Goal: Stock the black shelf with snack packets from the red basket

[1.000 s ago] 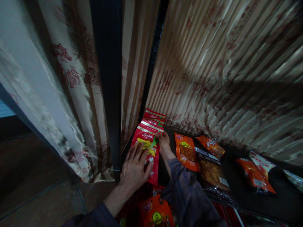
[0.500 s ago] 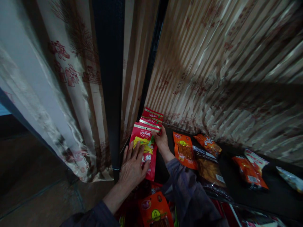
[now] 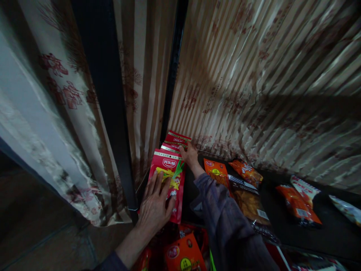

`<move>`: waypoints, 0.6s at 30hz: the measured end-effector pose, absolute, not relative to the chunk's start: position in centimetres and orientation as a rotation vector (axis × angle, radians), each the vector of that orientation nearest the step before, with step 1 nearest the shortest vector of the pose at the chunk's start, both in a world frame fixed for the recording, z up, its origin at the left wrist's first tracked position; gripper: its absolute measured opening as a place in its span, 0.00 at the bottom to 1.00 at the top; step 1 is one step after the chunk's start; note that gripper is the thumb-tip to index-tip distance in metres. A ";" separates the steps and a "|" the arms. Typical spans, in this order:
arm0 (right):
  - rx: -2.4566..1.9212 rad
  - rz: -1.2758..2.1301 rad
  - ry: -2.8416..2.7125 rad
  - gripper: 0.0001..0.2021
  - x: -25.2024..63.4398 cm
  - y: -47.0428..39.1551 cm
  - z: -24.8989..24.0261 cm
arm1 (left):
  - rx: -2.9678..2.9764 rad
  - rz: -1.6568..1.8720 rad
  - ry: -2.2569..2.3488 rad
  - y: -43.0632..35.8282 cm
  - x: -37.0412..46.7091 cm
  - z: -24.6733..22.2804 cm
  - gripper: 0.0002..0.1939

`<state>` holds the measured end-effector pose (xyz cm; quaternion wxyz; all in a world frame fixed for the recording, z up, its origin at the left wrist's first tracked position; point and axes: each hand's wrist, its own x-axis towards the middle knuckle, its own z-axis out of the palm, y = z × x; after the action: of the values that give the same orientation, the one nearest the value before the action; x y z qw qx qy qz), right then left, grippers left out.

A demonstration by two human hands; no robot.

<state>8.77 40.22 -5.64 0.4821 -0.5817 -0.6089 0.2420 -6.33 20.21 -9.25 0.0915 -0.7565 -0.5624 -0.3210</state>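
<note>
Several red snack packets [image 3: 168, 163] lie overlapped at the left end of a dark shelf, their tops stepped back toward the rear. The front one shows yellow strips and green leaves. My left hand [image 3: 155, 203] rests on its lower left part, fingers stretched out. At the right edge of the stack, my right hand [image 3: 190, 157] has its thumb over the face of a red packet behind the front one [image 3: 177, 140]. The other right fingers are partly hidden at that edge, closed about it.
Right of my forearm on the dark shelf [image 3: 282, 222] lie an orange packet [image 3: 216, 169], a brown-filled packet [image 3: 248, 201] and other snack packets. Below is another orange packet [image 3: 183, 252] among more packets. A dark post [image 3: 105, 94] and patterned curtains [image 3: 225, 75] border the shelf.
My right hand has shifted from the front packet's upper right edge back to the packets behind it. My left hand stays on the front packet. The view has moved slightly.
</note>
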 end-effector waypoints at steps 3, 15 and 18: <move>-1.514 0.461 -1.649 0.18 8.2 40.9 -5.1 | -2.224 -0.938 -1.688 20.2 -6.5 -9.3 0.24; -1.574 0.279 -1.804 0.24 7.7 42.2 -4.9 | -2.193 -0.969 -1.728 20.2 -6.4 -9.4 0.23; -1.501 0.409 -1.826 0.24 7.5 43.3 -4.6 | -2.186 -0.933 -1.719 20.2 -6.4 -9.2 0.22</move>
<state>7.47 43.26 -4.63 0.3628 -0.5832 -0.7092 0.1588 -6.42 20.18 -9.23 0.1039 -0.7413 -0.5828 -0.3163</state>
